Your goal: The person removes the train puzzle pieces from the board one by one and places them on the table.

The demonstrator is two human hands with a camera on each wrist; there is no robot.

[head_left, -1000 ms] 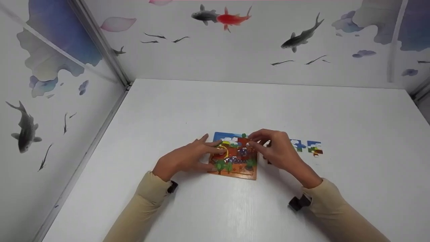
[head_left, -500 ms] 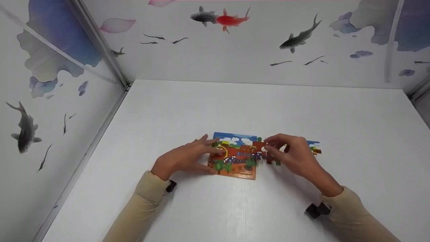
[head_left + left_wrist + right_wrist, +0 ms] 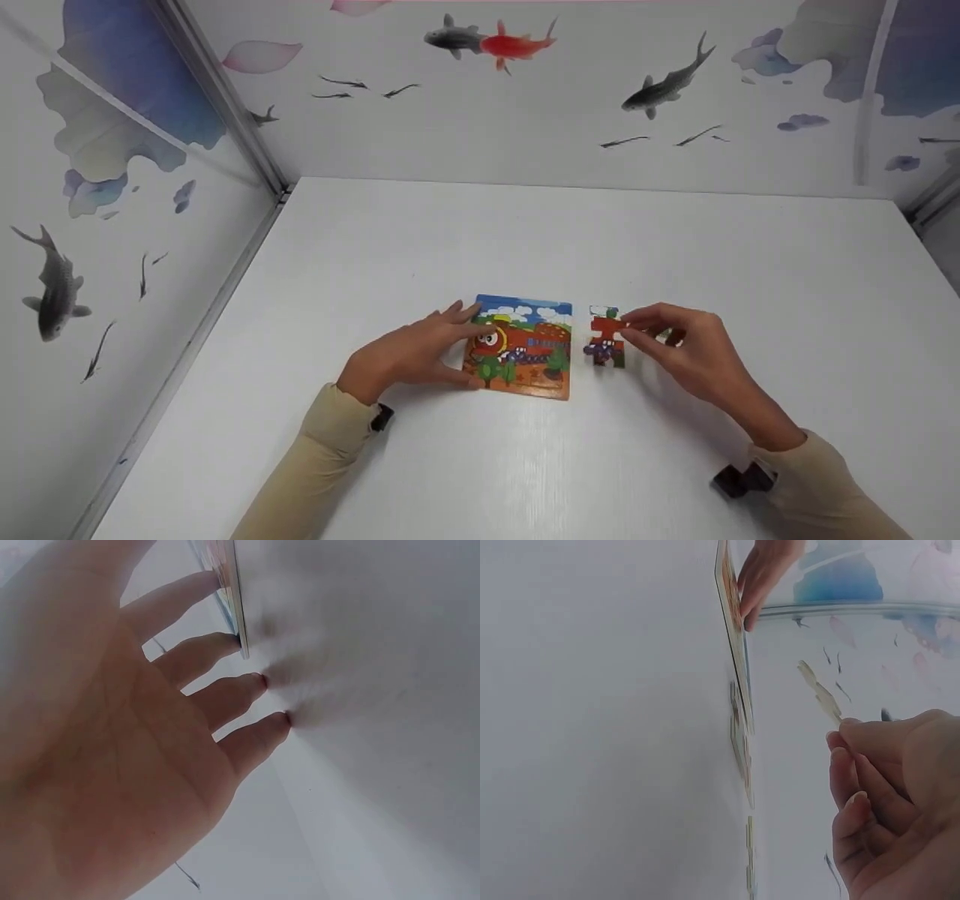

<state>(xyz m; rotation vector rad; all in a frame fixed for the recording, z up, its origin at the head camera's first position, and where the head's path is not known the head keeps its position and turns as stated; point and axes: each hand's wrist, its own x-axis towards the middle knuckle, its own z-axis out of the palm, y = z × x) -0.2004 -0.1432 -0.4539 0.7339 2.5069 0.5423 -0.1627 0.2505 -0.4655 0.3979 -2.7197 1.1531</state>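
Note:
A colourful train puzzle board (image 3: pixel 525 352) lies flat on the white table (image 3: pixel 525 232). My left hand (image 3: pixel 420 351) rests on its left edge with straight fingers; in the left wrist view the fingertips (image 3: pixel 255 682) touch the board's edge (image 3: pixel 234 600) and the table. My right hand (image 3: pixel 679 345) is just right of the board. Thumb and forefinger pinch a red and green puzzle piece (image 3: pixel 606 337), which the right wrist view shows as a piece (image 3: pixel 819 695) held off the table. The board (image 3: pixel 733 622) appears edge-on there too.
Loose pieces (image 3: pixel 740 742) lie on the table by the board; in the head view my right hand hides most of them. Fish-patterned walls (image 3: pixel 525 97) close in the table at the back and left. Black wrist mounts (image 3: pixel 739 480) sit on both sleeves.
My right hand has moved right, from over the board's upper right part to beside it, carrying the pinched piece. The left hand has stayed on the board's left edge.

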